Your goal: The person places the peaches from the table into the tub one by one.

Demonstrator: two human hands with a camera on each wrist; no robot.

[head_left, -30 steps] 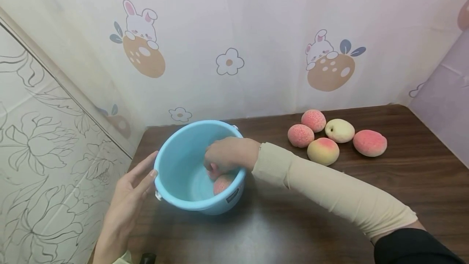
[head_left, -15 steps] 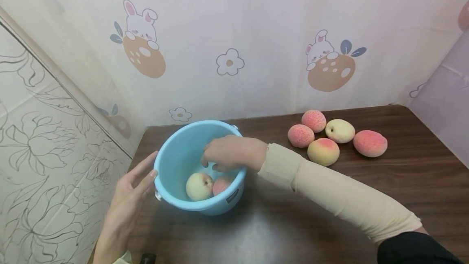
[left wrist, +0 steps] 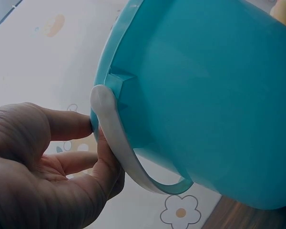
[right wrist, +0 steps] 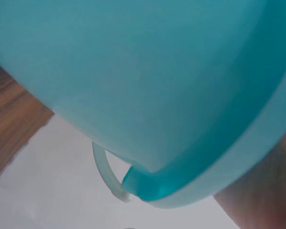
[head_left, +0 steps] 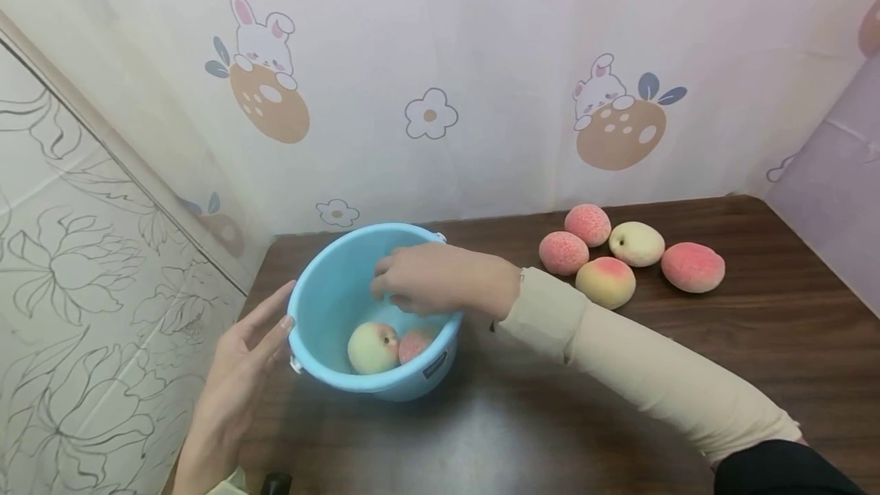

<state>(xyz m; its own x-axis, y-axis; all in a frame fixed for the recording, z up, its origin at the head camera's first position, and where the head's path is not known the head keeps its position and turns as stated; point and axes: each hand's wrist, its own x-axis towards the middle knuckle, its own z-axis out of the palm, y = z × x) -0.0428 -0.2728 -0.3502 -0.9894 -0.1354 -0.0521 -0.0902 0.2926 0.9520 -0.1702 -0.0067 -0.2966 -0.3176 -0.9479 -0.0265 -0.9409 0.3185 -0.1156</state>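
A light-blue bucket (head_left: pixel 374 383) stands upright on the table. My left hand (head_left: pixel 230 380) pinches its left rim between thumb and fingers, close to the white handle (left wrist: pixel 128 157) in the left wrist view. Over the right rim reaches my right hand (head_left: pixel 440 278), inside the bucket's mouth, its fingers loosely bent with nothing seen in them. Below it on the bucket's floor lie a pale peach (head_left: pixel 373 347) with a pink blush and a pink peach (head_left: pixel 415 344), side by side. The right wrist view is mostly filled by the bucket's outer wall (right wrist: pixel 133 86).
Several more peaches sit in a cluster at the back right of the dark wood table (head_left: pixel 536 434), among them a red one (head_left: pixel 693 267) and a yellow-red one (head_left: pixel 606 283). Behind the table hangs a rabbit-print cloth (head_left: pixel 502 82). A small black object (head_left: pixel 276 483) is at the front edge.
My right hand has let go of the pale peach, now lying in the bucket, and has drawn up and back towards the right rim. The left hand stays at the rim.
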